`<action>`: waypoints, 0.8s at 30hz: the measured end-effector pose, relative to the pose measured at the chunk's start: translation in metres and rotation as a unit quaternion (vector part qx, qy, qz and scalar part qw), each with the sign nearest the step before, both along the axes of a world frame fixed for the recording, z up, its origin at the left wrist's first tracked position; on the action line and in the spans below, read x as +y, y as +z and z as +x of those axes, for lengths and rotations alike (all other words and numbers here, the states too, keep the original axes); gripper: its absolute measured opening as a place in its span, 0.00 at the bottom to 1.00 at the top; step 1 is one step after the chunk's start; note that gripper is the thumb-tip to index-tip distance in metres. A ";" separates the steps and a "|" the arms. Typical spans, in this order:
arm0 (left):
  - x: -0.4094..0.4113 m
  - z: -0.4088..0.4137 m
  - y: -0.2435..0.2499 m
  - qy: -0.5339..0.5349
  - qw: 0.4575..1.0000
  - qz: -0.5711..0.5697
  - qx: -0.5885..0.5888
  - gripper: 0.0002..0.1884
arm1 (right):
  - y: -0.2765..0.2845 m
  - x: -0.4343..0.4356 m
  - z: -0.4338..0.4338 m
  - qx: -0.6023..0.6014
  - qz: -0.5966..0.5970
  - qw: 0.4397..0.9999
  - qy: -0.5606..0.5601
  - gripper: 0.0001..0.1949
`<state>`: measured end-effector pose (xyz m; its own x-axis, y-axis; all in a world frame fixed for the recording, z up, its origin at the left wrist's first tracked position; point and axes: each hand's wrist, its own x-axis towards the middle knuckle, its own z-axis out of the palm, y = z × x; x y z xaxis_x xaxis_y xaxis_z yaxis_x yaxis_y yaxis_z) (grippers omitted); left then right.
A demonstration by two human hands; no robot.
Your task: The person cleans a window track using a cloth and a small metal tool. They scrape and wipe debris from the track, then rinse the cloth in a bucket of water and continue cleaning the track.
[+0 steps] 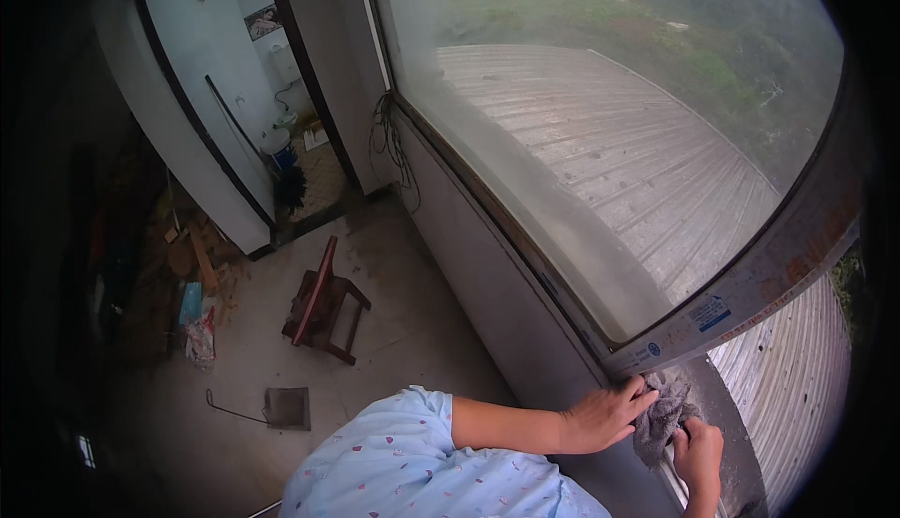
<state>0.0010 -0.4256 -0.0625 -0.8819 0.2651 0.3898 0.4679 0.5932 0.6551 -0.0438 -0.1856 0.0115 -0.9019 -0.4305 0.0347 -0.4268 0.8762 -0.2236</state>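
Observation:
A crumpled grey cloth (659, 423) lies over the window sill, at the lower corner of the window frame. My left hand (601, 416) reaches in from the side, its fingers gripping the cloth's near edge close to the frame. Across from it, my right hand (698, 451) has its fingers bent into the other side of the same cloth. A small dark spot shows between the right fingers and the cloth; what it is, I cannot tell. Beside the hands stands the window's metal frame (745, 314), scuffed and bearing stickers, with a hazy glass pane (562, 131).
A reddish wooden chair (327, 307) stands on the floor, with a long-handled dustpan (287, 407) nearby. Scrap wood (204, 258) and plastic bags (200, 339) lie by the wall. Cables (394, 138) hang below the window's far corner. Outside lies a corrugated roof (780, 377).

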 end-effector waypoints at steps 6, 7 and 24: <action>-0.004 0.013 0.003 0.007 0.999 0.048 -0.003 0.50 | -0.013 -0.025 -0.005 0.043 -0.013 0.999 -0.022 0.09; -0.004 0.012 0.001 0.007 0.999 0.045 0.008 0.50 | -0.012 -0.029 -0.003 0.059 -0.007 0.998 -0.031 0.09; -0.005 0.009 0.007 0.050 0.981 0.107 0.152 0.35 | -0.024 -0.054 0.060 0.034 -0.248 0.967 -0.047 0.11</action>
